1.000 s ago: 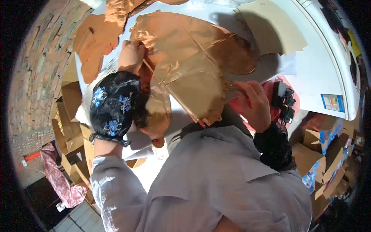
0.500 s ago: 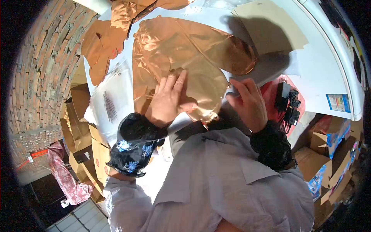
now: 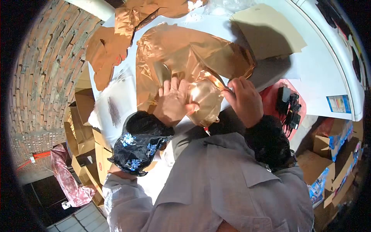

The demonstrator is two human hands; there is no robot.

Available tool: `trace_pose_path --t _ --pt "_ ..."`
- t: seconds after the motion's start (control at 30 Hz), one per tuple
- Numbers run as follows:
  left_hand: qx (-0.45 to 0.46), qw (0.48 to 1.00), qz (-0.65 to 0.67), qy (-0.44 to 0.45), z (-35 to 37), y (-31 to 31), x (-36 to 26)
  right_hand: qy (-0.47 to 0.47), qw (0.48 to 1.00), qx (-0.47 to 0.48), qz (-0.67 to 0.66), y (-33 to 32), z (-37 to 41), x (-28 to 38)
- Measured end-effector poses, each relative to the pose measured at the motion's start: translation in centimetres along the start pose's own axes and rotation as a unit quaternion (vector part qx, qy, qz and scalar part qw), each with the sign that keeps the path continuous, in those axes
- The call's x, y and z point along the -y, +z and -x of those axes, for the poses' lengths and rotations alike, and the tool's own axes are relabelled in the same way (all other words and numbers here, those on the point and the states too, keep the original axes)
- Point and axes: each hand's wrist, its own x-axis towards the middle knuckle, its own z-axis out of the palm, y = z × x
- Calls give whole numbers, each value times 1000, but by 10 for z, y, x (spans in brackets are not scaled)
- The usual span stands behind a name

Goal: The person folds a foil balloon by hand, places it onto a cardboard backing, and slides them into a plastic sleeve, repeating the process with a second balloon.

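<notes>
A large copper-coloured foil balloon (image 3: 166,46), flat and creased, lies on the white table in front of me. My left hand (image 3: 172,102) rests on its near part with the fingers stretched out and the thumb apart. At the balloon's right edge, my right hand (image 3: 246,102) pinches the foil between thumb and fingers. Between my hands the near part of the foil bulges and catches the light. More copper foil pieces (image 3: 106,50) lie at the table's upper left, apart from both hands.
Clear plastic sheets or bags (image 3: 110,100) lie left of my left hand. A beige card sheet (image 3: 266,27) is at the back right. Black adapters with cables (image 3: 288,104) sit on pink plastic at the right. Cardboard boxes (image 3: 83,120) stand beside the table on both sides.
My right hand has closed on the balloon's right edge and moved slightly up and left. The foil between my hands has lifted into a bulge. My left hand has shifted slightly.
</notes>
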Motion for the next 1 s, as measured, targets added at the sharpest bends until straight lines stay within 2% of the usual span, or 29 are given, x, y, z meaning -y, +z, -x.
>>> trace_pose_path --t 0.03,0.07,0.2,0.3,0.37,0.47,0.57,0.63,0.7,0.77,0.83,0.87,0.97,1.0 --pt "-3 1000 3 -5 -1 2 0 7 1000 3 0 1 -2 1" --pt "-43 999 6 3 0 4 0 14 1000 7 1 1 -3 1" --pt "-152 985 23 82 8 5 2 20 1000 16 -15 0 -4 0" --pt "-131 980 55 139 21 -7 10 24 999 21 -41 -1 -5 -1" --pt "-130 982 42 133 38 -16 13 21 999 24 -42 -1 -6 -3" --pt "-57 982 -84 161 72 -31 37 19 999 30 -34 -1 -7 -2" --pt "89 977 -169 95 102 -42 51 11 999 28 -34 4 -7 -6" --pt "57 990 -109 68 118 -49 51 13 999 29 -35 5 -7 -6" --pt "137 989 51 4 110 -78 61 25 998 35 -35 3 -8 -3" --pt "74 986 115 -99 88 -85 54 31 997 46 -51 3 -8 -5" --pt "-50 997 28 44 48 -60 69 32 996 52 -60 2 -8 -4" --pt "-53 997 -20 54 28 -52 69 32 996 53 -61 0 -9 -3" --pt "21 990 -86 113 -18 -51 72 33 995 66 -61 -3 -10 -2" --pt "58 989 -81 109 -31 -46 82 34 995 71 -62 -3 -11 -2"
